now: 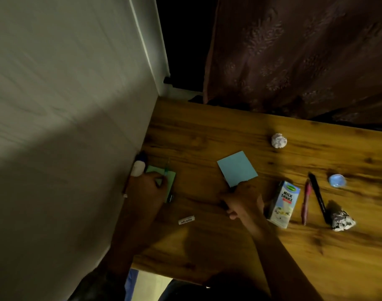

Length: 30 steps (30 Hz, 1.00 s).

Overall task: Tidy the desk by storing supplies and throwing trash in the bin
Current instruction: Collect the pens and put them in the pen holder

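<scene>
At the frame's centre the right hand (242, 200) has its grip pinched on the near corner of a blue paper square (237, 168) lying on the table (207, 131). At centre-left the left hand (146, 185) rests curled on a green pad (171, 181) by the wall (66, 127); what it clasps I cannot tell. A milkshake carton (283, 205) stands just right of the right hand.

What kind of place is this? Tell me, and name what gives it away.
Probably a home desk set in a corner. A wooden desk butts against a plain wall with a dark curtain behind it, and it carries sticky notes, pens and a milkshake carton.
</scene>
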### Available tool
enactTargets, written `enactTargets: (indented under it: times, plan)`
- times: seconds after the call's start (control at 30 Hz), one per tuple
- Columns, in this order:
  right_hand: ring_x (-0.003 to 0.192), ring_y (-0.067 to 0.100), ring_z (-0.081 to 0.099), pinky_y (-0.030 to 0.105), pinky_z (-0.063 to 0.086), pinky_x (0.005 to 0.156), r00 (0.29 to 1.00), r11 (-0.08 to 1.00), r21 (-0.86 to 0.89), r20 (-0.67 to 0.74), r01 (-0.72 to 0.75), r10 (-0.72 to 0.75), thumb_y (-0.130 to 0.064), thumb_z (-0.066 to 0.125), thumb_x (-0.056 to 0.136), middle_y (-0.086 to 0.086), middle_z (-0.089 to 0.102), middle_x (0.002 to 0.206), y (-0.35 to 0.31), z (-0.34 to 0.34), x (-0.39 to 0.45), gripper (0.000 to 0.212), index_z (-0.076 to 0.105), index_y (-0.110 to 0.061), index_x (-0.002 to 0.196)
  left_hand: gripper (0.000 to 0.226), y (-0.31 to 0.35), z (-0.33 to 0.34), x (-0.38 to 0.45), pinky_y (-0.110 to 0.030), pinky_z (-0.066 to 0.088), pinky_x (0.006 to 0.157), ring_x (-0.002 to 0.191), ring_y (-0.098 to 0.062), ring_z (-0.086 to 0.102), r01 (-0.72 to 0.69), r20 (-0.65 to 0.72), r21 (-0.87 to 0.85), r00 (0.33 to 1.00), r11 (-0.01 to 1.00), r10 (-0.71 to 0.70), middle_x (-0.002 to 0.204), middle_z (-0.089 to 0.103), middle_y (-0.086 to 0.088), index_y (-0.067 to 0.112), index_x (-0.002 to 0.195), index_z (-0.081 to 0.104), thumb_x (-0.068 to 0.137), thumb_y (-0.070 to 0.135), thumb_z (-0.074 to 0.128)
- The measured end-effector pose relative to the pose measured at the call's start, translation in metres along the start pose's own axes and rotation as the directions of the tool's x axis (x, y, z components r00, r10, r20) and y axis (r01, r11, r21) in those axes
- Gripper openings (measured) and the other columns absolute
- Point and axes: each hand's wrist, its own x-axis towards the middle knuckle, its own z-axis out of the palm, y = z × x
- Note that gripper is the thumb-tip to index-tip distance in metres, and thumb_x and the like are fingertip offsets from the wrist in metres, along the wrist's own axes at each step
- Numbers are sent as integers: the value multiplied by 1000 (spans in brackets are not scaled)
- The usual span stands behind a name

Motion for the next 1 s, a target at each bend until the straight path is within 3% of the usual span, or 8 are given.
enactTargets:
  times: [0.13,0.3,0.43,0.5,0.6,0.73,0.87,1.0]
  plan:
    - [49,18,71,34,63,58,997,997,73,77,22,-28,-28,81,82,5,73,59,23,-25,-26,26,62,-12,89,11,36,1,-25,-15,39,52,53,2,57,32,170,-159,985,987,-5,59,62,17,30,85,79,90,39,75]
    - [46,17,69,20,48,40,990,994,113,140,-11,-5,-26,75,88,6,74,61,64,-68,-69,27,69,1,86,11,74,13,-52,-21,51,53,59,-1,65,82,326,-330,945,940,32,62,68,13,37,75,75,81,41,83]
    - [50,24,70,17,40,36,994,976,216,107,9,-33,-21,73,87,3,76,67,110,-102,-107,19,73,-6,76,10,108,26,-74,-26,54,56,62,-5,67,260,561,-425,827,867,27,62,71,10,32,75,76,81,36,83]
    - [50,24,70,16,39,37,997,961,273,61,34,-53,-17,72,89,2,77,69,136,-115,-126,17,74,-5,77,8,128,29,-90,-23,45,49,51,-2,59,280,631,-456,771,845,84,56,67,11,27,82,79,83,34,81]
    - [54,20,70,20,44,45,998,938,342,30,48,-62,-22,71,92,-2,78,73,172,-132,-148,19,76,-8,81,9,153,38,-116,-21,40,46,47,-4,52,280,673,-485,724,829,149,52,63,8,22,86,81,84,31,81]
    - [66,30,73,30,45,49,996,859,505,-69,81,-53,-23,72,91,8,78,76,230,-147,-168,20,76,-5,83,10,187,57,-160,-22,45,47,50,-7,54,239,680,-502,703,831,209,62,71,2,23,87,81,82,31,82]
    - [69,31,71,26,41,45,997,712,700,-71,48,2,-13,71,92,16,77,81,302,-157,-189,15,70,1,95,16,222,82,-218,-25,44,53,56,-11,54,266,706,-533,662,803,250,64,66,-4,18,82,81,81,34,82]
    - [77,28,76,26,50,51,980,597,788,-198,149,18,-23,75,86,12,78,85,374,-170,-222,23,73,-3,98,10,262,105,-288,-14,50,59,68,-3,70,203,699,-553,641,808,318,73,76,6,19,90,81,86,28,79]
